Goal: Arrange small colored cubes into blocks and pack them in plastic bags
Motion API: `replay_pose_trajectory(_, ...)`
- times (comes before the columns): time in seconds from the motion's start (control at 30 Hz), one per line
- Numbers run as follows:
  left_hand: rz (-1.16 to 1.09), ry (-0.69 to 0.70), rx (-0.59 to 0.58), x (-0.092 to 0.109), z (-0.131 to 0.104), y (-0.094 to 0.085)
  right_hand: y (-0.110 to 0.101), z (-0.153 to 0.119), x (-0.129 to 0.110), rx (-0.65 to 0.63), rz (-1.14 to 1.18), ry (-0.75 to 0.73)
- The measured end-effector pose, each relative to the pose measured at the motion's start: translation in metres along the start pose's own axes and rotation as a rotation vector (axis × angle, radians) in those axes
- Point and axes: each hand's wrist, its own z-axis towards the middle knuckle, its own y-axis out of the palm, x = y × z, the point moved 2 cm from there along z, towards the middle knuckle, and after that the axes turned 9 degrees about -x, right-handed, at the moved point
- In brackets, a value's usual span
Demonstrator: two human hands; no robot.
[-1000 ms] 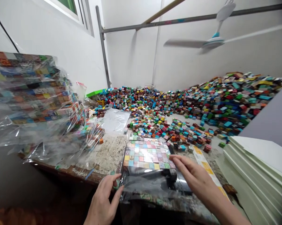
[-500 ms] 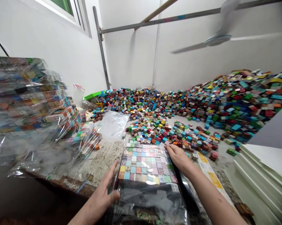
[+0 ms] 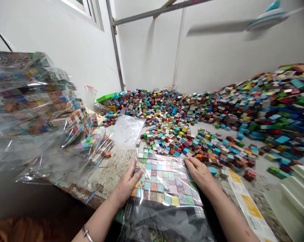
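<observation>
Left hand (image 3: 125, 186), partly open, holds the left edge of a flat, clear-wrapped block of small multicoloured patterned cubes (image 3: 164, 181), its thumb over the upper face and its fingers along the side. The right hand (image 3: 199, 173) has hold of the same block near its far right corner, fingers close together and bent over the edge. The block lies between the two hands at the near edge of a worn, pale-stained counter (image 3: 111, 169), its cubes set in rows under shiny film. Clear plastic film (image 3: 167, 218) spreads over a dark area on the near side of the cubes. A silver bracelet (image 3: 87, 234) circles the left wrist.

Beyond the block, loose coloured cubes (image 3: 204, 107) are heaped along the white wall, higher toward the right, with some scattered just past the block's far edge. An empty-looking clear plastic bag (image 3: 128, 129) lies flat to the left of these. Tall stacks of film-wrapped cube blocks (image 3: 28, 97) stand at the left, with a single orange cube (image 3: 108, 154) near them. On the right are a white paper strip with yellow patches (image 3: 247, 201) and pale ridged panels (image 3: 295, 191).
</observation>
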Motion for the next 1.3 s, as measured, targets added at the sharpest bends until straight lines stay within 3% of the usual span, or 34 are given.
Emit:
replay_pose_trajectory(0.17,0.060,0.063,-0.047,0.010,-0.001,0.000,0.003,0.002,0.003,-0.001,0.006,-0.017)
replay_pose_trajectory(0.3,0.155,-0.009,-0.024,0.014,-0.001,0.001,0.003,0.001,0.005,0.013,0.004,-0.034)
replay_pose_trajectory(0.47,0.535,0.108,0.077,0.021,-0.001,0.000,0.004,0.001,0.010,0.028,0.034,-0.034)
replay_pose_trajectory(0.63,0.873,0.171,-0.020,0.034,0.000,0.000,0.004,0.005,0.016,-0.008,0.044,-0.012)
replay_pose_trajectory(0.9,1.065,0.272,-0.105,0.039,0.004,0.003,0.002,0.006,0.008,-0.078,-0.058,-0.176)
replay_pose_trajectory(1.1,1.187,0.302,-0.108,0.051,0.011,-0.004,0.000,-0.005,0.011,-0.054,0.078,-0.106)
replay_pose_trajectory(1.2,1.234,0.328,-0.110,0.070,0.020,0.009,0.001,-0.005,0.013,-0.034,0.122,-0.086)
replay_pose_trajectory(1.3,1.248,0.427,-0.201,0.085,0.032,0.038,0.000,-0.004,0.016,-0.006,0.119,-0.074)
